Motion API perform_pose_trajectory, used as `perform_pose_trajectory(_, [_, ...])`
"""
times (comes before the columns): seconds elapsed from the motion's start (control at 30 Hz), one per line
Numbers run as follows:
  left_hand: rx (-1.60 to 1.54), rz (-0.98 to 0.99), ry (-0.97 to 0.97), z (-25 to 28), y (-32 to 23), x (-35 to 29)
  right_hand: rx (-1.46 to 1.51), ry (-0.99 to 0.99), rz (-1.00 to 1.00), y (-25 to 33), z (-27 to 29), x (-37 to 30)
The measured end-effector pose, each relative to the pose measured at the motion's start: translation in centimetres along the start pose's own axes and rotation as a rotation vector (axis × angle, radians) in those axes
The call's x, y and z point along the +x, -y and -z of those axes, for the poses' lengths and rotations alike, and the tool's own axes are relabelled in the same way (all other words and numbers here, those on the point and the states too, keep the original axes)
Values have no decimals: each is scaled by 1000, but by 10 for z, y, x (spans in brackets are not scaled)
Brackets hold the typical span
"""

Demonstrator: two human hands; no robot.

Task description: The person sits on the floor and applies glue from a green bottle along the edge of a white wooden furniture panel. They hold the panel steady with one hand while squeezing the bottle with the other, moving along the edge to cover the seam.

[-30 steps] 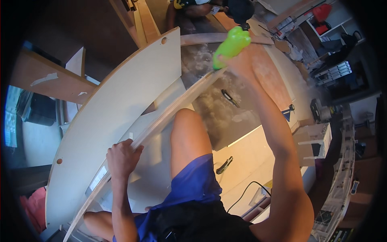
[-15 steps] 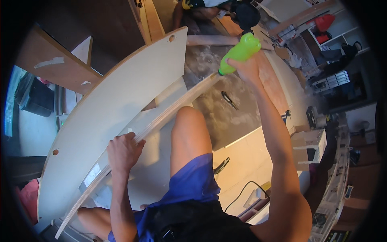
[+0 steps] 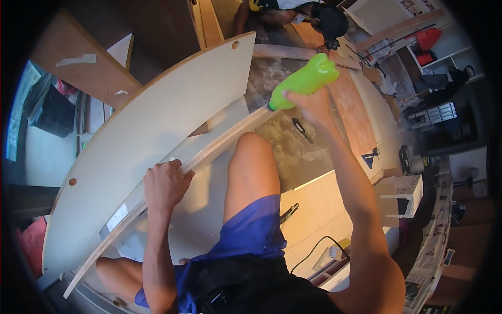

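A bright green plastic bottle (image 3: 300, 82) is tilted in my right hand (image 3: 315, 107), its fingers wrapped round the body. The bottle's narrow dark neck points down and left, at the pale edge of a long, gently curved board (image 3: 222, 145). Whether the tip touches that edge, and whether anything comes out, I cannot make out. Lower down the same board, my left hand (image 3: 166, 184) is closed over its edge. A wide white curved panel (image 3: 146, 123) with round holes near its ends lies just left of the board.
Two utility knives lie right of my raised knee, one on the dusty dark surface (image 3: 302, 131), one on the cream board (image 3: 288, 213). A black cable (image 3: 319, 242) loops near my right arm. A person in a dark cap (image 3: 330, 21) crouches at the top. A white box frame (image 3: 402, 196) stands right.
The bottle and my right hand have moved left and slightly down along the board's edge. My left hand stays closed on the board. The view has shifted slightly.
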State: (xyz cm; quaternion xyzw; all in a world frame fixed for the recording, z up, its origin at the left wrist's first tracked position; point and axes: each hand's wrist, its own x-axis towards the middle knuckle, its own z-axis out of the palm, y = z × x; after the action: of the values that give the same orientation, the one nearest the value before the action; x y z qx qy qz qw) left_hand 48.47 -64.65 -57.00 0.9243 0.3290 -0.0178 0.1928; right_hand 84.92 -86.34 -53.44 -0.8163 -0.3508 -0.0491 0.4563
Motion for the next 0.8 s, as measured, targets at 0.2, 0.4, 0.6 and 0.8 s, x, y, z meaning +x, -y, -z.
perform_pose_trajectory(0.2, [-39, -53, -44, -10, 0, 0, -48, -80, -115, 1, 25, 5])
perform_pose_trajectory(0.4, [4, -25, -32, -10, 9, -1, -90, -54, 52, 10, -1, -9])
perform_pose_trajectory(0.6, [-19, -24, -47, -10, 6, -1, 31, -13, 68, 12, -17, -16])
perform_pose_trajectory(0.8, [-42, -36, -31, -10, 5, -1, -47, -111, -46, 1, 1, 3])
